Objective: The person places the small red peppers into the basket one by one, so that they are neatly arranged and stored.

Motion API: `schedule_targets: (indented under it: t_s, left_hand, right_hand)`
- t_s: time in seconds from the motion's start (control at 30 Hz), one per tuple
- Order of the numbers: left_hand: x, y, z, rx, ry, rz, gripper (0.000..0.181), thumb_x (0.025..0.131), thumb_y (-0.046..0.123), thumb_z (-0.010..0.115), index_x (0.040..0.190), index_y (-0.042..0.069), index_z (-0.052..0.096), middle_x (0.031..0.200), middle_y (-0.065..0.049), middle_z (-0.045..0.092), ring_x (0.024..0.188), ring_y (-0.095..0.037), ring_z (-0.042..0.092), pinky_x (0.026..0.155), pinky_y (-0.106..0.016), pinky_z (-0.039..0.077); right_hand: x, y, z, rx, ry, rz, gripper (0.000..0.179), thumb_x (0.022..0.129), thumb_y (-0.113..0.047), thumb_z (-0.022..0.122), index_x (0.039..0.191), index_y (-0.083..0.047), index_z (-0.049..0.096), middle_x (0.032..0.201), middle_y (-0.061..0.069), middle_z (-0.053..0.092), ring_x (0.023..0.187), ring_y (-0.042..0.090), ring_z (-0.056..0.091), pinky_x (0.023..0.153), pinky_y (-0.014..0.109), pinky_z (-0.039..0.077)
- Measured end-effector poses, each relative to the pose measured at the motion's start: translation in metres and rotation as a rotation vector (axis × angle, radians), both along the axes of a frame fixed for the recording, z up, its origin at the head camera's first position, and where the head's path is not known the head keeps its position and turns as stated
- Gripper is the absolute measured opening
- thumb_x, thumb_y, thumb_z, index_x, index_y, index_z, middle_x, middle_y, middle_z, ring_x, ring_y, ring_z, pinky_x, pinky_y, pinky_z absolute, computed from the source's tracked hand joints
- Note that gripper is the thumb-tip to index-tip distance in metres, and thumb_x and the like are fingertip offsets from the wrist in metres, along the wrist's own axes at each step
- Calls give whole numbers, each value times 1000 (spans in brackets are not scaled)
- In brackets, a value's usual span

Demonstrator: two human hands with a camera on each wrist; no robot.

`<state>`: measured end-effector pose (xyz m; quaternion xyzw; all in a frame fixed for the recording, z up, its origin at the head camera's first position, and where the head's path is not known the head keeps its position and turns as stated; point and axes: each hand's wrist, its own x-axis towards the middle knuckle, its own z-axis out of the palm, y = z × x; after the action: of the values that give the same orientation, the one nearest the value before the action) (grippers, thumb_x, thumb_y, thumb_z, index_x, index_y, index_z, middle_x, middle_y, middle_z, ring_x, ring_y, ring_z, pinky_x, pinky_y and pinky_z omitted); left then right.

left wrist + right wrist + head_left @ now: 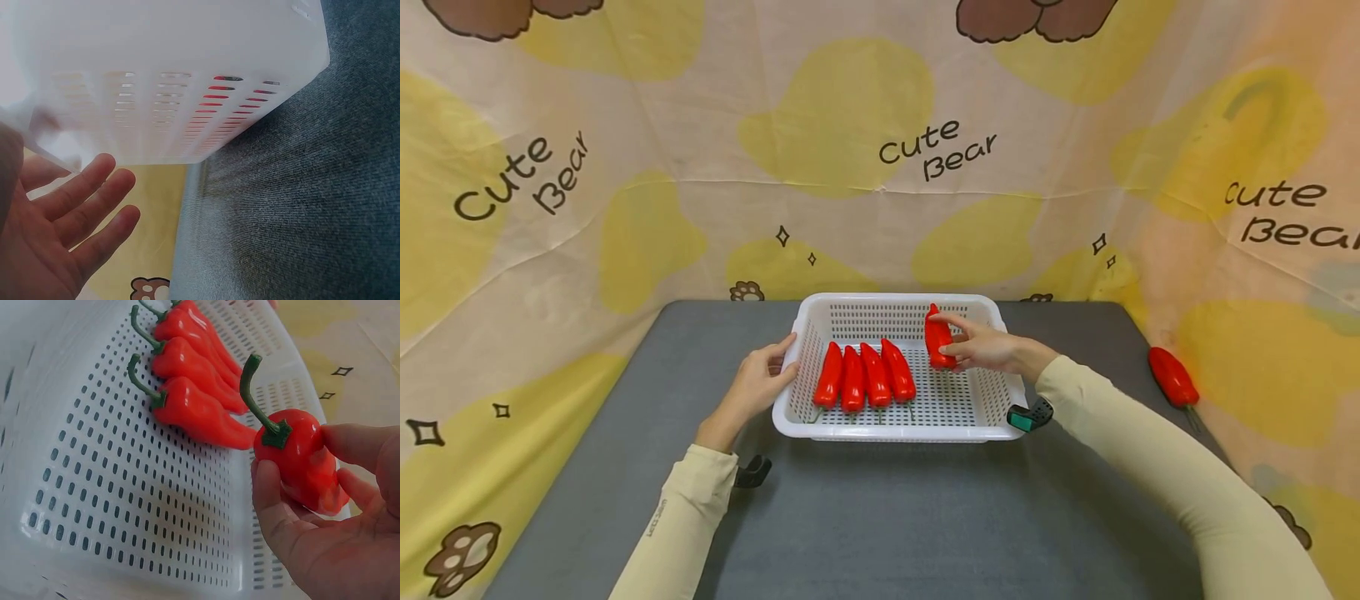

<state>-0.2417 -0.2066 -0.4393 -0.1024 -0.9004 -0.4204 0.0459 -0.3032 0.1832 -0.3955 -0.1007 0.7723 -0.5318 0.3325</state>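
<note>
A white perforated plastic basket (895, 425) stands on the table. My left hand (757, 382) holds its left rim, thumb and index finger at the edge; the left wrist view shows the other fingers (94, 200) spread outside the wall. Within the basket, several red peppers (853, 379) lie side by side in a row toward the left, stems toward me. Over the basket's right half, my right hand (988, 346) grips another red pepper (300, 459) between thumb and fingers. Its green stem (250, 394) points up in the right wrist view, and its tip is partly hidden by the fingers.
One more red pepper (1172, 379) lies at the right edge of the dark grey table (880, 517), beside the cloth. A printed cloth (835, 125) hangs behind the table and along both sides.
</note>
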Motion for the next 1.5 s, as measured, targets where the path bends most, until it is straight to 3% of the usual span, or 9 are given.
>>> schedule_targets:
  t_s: [0.1, 0.4, 0.73, 1.03, 1.2, 1.5]
  left_hand:
    - [0, 0, -1, -2, -6, 1, 56, 97, 13, 60, 149, 1, 46, 132, -31, 62, 106, -43, 69, 91, -53, 59]
    - [0, 0, 0, 4, 3, 4, 55, 96, 11, 60, 149, 0, 47, 132, -31, 63, 107, -43, 69, 93, -53, 58]
    - [0, 1, 3, 8, -11, 3, 55, 97, 11, 60, 149, 0, 46, 131, -31, 62, 107, -42, 69, 92, -52, 59]
    - [1, 1, 2, 10, -24, 5, 55, 97, 11, 60, 150, 1, 46, 131, -31, 63, 107, -42, 69, 92, -52, 59]
    - [1, 2, 1, 15, -14, 2, 55, 97, 11, 60, 149, 0, 46, 131, -31, 63, 106, -42, 69, 93, -52, 59]
    - [1, 2, 1, 11, -26, 14, 56, 97, 12, 60, 150, 2, 46, 131, -30, 63, 107, -42, 69, 92, -52, 59]
  right_hand:
    - [-2, -3, -3, 21, 4, 14, 68, 102, -11, 55, 160, -27, 25, 149, 23, 39, 114, 30, 57, 107, 51, 52]
    - [-7, -10, -8, 89, 38, 56, 67, 100, -10, 58, 159, -26, 30, 134, 22, 49, 91, 20, 61, 93, 39, 57]
    - [-11, -21, -15, 154, 9, 75, 67, 97, -11, 62, 157, -23, 34, 144, 23, 44, 103, 24, 61, 99, 42, 58]
    - [-10, -28, -18, 242, 0, 98, 64, 96, -14, 65, 153, -20, 39, 131, 21, 51, 84, 20, 56, 86, 35, 60]
    - [-11, -30, -18, 295, -7, 151, 63, 95, -14, 67, 151, -19, 41, 131, 20, 53, 89, 22, 59, 85, 35, 59]
    - [-8, -32, -15, 335, -65, 216, 71, 93, -20, 70, 155, -20, 35, 144, 21, 44, 104, 26, 61, 98, 42, 58]
